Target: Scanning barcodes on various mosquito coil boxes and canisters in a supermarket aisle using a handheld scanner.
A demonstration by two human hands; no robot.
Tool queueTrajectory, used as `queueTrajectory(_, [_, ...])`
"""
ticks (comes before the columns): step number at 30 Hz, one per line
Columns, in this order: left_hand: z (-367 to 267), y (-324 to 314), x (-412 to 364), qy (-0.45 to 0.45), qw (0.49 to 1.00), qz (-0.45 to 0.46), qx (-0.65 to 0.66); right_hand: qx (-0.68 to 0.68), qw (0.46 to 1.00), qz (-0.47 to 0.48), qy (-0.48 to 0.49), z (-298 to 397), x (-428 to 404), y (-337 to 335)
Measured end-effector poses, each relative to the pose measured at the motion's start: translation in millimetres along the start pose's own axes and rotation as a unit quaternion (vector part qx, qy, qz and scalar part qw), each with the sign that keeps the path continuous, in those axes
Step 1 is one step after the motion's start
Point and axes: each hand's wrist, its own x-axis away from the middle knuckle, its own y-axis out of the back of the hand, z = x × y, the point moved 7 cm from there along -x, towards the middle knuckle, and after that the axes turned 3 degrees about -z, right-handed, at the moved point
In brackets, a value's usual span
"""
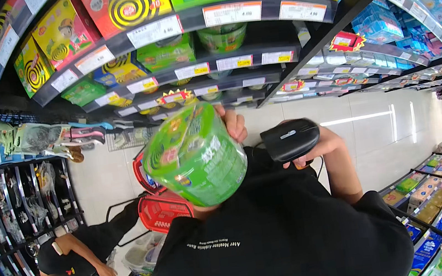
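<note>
A round green plastic tub with coil pictures and printing [203, 161] is held up in front of my chest, left of the middle. My left hand [234, 124] grips it; fingers show at its upper right edge, while the tub hides the rest. To the right, my right hand [309, 153] is closed around a black handheld barcode scanner [290, 139], whose cable hangs below. Tub and scanner are apart. Beyond them, shelves carry mosquito coil boxes [126, 6] and a similar green tub [223, 38] under the upper price-label rail.
Red shopping baskets [161, 212] stand on the tiled floor [305, 110] at lower left. Near them a co-worker [72, 249] reaches toward goods. Hanging utensils [40, 136] are at left, a black shelf divider [315, 29] ahead, and packaged goods [428, 203] at lower right.
</note>
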Motion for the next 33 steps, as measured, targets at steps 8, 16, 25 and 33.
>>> queueTrajectory(8, [-6.1, 4.8, 8.4, -0.007, 0.987, -0.161, -0.019, -0.064, 0.99, -0.067, 0.109, 3.2, 6.6, 14.0])
queueTrajectory(16, [-4.7, 44.4, -17.3, -0.078, 0.99, -0.08, -0.09, -0.168, 0.917, -0.264, 0.247, 5.5, 41.9, 56.1])
queueTrajectory(25, [3.8, 52.9, -76.0, -0.172, 0.854, -0.169, -0.461, -0.167, 0.906, -0.28, 0.271, 5.2, 80.9, 86.1])
queueTrajectory(33, [30.3, 39.0, -120.5, -0.265, 0.677, -0.236, -0.645, -0.165, 0.913, -0.283, 0.242, 20.0, 108.8, 128.8])
